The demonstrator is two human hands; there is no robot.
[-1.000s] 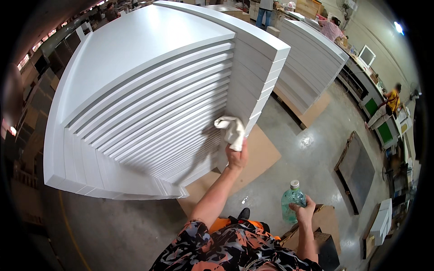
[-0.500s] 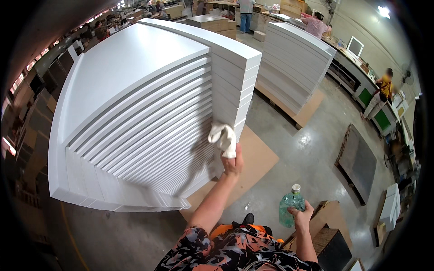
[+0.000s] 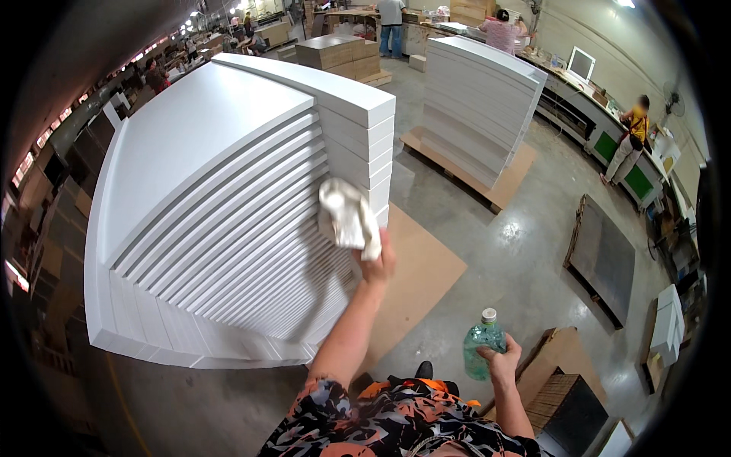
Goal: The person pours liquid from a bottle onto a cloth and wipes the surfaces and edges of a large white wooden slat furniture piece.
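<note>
Gripping a white rag [image 3: 349, 221], left hand [image 3: 376, 263] fingers press it against the stacked white panels [image 3: 228, 206]. Right hand [image 3: 504, 358] fingers clench a green bottle [image 3: 481, 352], capped; contents unclear.

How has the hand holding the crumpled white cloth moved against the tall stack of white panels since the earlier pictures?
Yes. The left hand with the white cloth stays at the corner of the white panel stack but has climbed higher up its stepped edges.

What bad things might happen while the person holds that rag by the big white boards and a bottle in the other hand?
1. The white rag in the left hand sits against the stacked white boards; a dirty rag might smear them.
2. The green bottle is held only near its top by the right hand; it might slip onto the concrete floor.
3. The boards are stepped like stairs, so a hard push might shift one.
</note>
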